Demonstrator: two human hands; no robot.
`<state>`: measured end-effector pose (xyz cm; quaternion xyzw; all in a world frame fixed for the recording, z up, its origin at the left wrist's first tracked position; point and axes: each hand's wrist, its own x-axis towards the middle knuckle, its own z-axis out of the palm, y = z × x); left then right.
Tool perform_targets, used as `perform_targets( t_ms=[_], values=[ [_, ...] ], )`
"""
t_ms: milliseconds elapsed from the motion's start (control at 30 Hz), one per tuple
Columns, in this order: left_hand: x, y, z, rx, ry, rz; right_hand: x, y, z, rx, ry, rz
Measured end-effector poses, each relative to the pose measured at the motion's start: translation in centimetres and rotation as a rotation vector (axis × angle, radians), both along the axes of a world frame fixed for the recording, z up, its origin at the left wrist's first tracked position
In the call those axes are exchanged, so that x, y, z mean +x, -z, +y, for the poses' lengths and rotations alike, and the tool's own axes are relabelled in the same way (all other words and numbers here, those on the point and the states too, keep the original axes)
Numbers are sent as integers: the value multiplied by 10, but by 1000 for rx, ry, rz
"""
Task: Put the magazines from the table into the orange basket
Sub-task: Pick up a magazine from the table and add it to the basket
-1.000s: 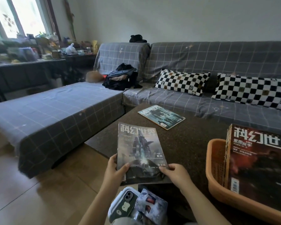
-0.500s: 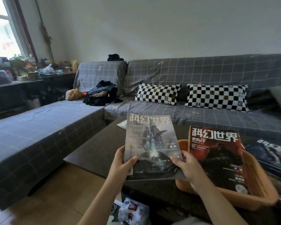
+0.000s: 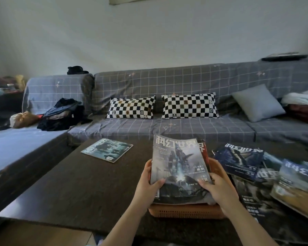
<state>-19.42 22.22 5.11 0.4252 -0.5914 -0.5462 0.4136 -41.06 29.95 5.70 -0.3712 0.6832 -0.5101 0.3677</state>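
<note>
Both hands hold a grey magazine (image 3: 178,166) with a robot on its cover, tilted over the orange basket (image 3: 185,211). My left hand (image 3: 150,185) grips its lower left edge and my right hand (image 3: 219,188) its lower right corner. A red magazine (image 3: 203,150) stands in the basket behind the grey one, mostly hidden. A teal magazine (image 3: 107,152) lies flat on the dark table (image 3: 78,183) at the far left. Several more magazines (image 3: 256,167) lie overlapped on the table right of the basket.
A grey checked sofa (image 3: 167,125) wraps the table's far and left sides, with two black-and-white cushions (image 3: 131,108), a grey cushion (image 3: 257,102) and a dark bag (image 3: 62,113). Wooden floor shows at the bottom left.
The grey magazine moved right and down, from left of the basket to over it, now covering most of the red magazine. The view swung right, revealing the stack of magazines beside the basket.
</note>
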Motion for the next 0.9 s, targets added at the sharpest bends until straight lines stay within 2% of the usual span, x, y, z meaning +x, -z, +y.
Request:
perform_targets(
  t_ms=[100,300,400,500,667,900],
  values=[
    [-16,-3,-6,-53,-7,-130,-13,3,-3,55,39,146],
    [-33,4,-6,-219,-114,-542,-13,5,-4,118,106,556],
    [-32,8,-9,-256,-146,-636,-8,7,-3,134,140,663],
    [-32,12,-9,-235,-151,-640,-6,7,-4,178,126,699],
    [-31,14,-10,-217,-134,-686,-6,6,-6,165,108,582],
    [-33,9,-7,-185,-115,-722,-14,8,-3,148,128,580]
  ],
)
